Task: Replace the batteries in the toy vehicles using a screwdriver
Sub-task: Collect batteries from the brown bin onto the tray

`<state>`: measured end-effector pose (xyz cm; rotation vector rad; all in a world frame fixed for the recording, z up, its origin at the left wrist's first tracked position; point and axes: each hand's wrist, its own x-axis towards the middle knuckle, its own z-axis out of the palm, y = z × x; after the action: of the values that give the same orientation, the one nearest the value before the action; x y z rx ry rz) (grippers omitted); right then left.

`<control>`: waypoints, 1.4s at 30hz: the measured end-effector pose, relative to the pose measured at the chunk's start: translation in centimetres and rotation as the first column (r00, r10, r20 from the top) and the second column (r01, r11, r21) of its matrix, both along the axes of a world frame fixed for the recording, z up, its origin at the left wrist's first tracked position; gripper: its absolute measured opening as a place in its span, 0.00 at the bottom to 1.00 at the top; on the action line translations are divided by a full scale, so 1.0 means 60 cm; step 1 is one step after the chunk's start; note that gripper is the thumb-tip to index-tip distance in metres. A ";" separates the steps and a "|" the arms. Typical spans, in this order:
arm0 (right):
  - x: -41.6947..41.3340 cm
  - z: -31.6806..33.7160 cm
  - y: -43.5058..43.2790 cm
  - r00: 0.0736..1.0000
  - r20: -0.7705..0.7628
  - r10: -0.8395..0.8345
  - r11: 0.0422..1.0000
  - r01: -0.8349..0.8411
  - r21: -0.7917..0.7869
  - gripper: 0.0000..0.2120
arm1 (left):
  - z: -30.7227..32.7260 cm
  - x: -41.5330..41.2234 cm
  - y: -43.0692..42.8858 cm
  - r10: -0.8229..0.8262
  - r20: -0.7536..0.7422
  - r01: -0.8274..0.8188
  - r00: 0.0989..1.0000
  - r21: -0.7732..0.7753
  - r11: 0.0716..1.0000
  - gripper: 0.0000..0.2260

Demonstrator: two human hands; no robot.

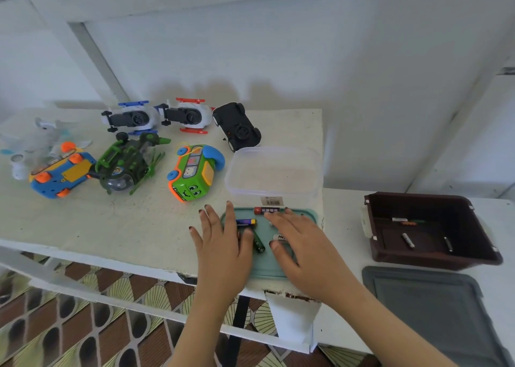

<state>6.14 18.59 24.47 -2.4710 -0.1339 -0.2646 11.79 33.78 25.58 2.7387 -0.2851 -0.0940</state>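
Several toy vehicles lie on the white table (pixel 125 227): a black car (pixel 237 127) upside down, two white planes (pixel 131 118), a green helicopter (pixel 128 163), a green bus (pixel 192 171) and a blue car (pixel 61 174). At the table's front lies a teal lid (pixel 267 266) with loose batteries on it: a red one (pixel 264 210), a blue one (pixel 246 221) and a dark green one (pixel 258 244). My left hand (pixel 223 247) and my right hand (pixel 301 249) lie flat with fingers spread over the lid and batteries. No screwdriver shows.
A clear plastic box (pixel 274 174) stands just behind the lid. To the right a dark brown bin (pixel 429 230) holds a few small batteries, with a grey lid (pixel 434 308) in front of it. A wall rises behind the table; patterned floor lies below.
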 end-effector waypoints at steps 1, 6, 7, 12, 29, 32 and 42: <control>0.000 0.001 0.000 1.000 -0.004 0.006 1.000 -0.006 -0.015 0.29 | -0.001 0.001 -0.002 -0.028 -0.008 0.028 1.000 0.042 0.999 0.36; -0.002 0.000 0.000 1.000 0.012 0.002 0.999 -0.002 -0.047 0.28 | -0.007 0.008 -0.003 -0.036 0.000 0.034 0.999 -0.288 0.957 0.37; -0.004 -0.003 0.000 0.999 0.036 -0.012 0.999 0.013 -0.036 0.26 | -0.006 0.007 -0.003 -0.002 0.028 0.013 1.000 -0.385 0.923 0.38; -0.019 -0.009 -0.019 0.983 0.168 -0.067 0.995 0.054 0.081 0.18 | 0.021 -0.006 -0.029 0.131 0.279 0.056 0.951 -0.576 0.816 0.27; -0.123 -0.110 -0.423 0.715 -0.139 -0.685 0.679 0.696 0.234 0.14 | -0.021 -0.117 -0.476 -0.423 0.026 0.320 0.906 -0.696 0.643 0.13; -0.134 -0.162 -0.537 0.642 -0.324 -0.695 0.654 0.752 0.088 0.15 | -0.095 -0.090 -0.550 -0.416 -0.089 0.298 0.905 -0.565 0.769 0.12; -0.071 -0.321 -0.726 0.568 -0.683 -0.459 0.859 0.479 -0.179 0.11 | -0.327 0.010 -0.695 -0.325 -0.527 0.314 0.785 -0.114 0.943 0.18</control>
<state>1.89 -24.99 5.21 -2.3497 0.8744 0.4918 12.38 -7.89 5.97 2.4778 -0.5752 -0.9351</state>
